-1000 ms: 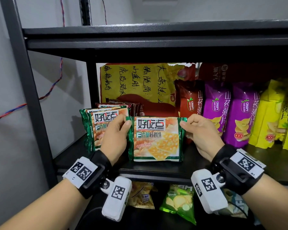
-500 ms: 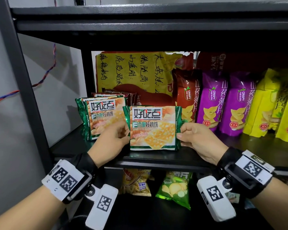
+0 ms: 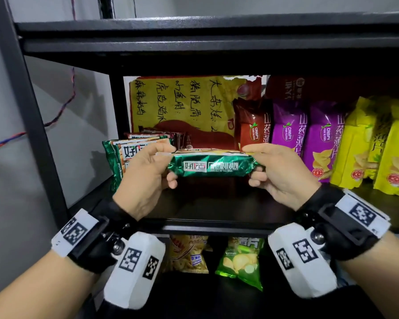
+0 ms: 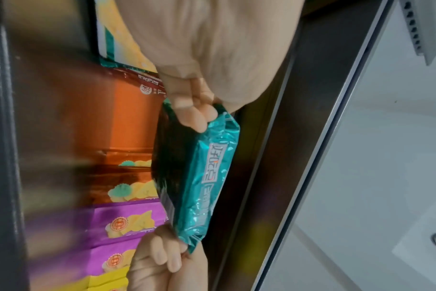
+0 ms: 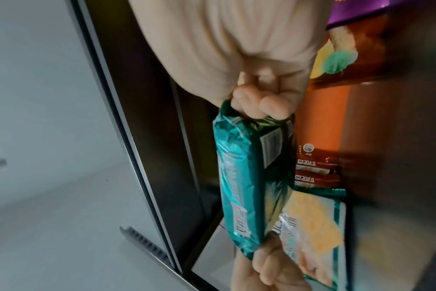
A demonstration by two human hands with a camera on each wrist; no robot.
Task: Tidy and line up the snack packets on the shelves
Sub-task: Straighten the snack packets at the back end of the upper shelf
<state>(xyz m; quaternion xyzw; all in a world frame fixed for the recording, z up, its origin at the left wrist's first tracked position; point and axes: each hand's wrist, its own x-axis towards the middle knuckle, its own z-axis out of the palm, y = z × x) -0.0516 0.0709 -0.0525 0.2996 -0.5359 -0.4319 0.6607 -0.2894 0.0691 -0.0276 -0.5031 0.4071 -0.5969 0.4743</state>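
A green cracker packet is held flat in the air above the black shelf, its green bottom edge toward me. My left hand pinches its left end and my right hand pinches its right end. The wrist views show the same packet gripped at both ends by curled fingers. A matching cracker packet stands upright at the shelf's left, partly hidden behind my left hand, with brown packets behind it.
To the right stand an orange-brown crisp bag, two purple bags and yellow bags. A big yellow handwritten bag leans at the back. The lower shelf holds a green chip bag and an orange bag. A grey upright post stands left.
The packet stood upright on the shelf, face toward me; both hands have lifted it and tipped it flat, so its bottom edge now faces me.
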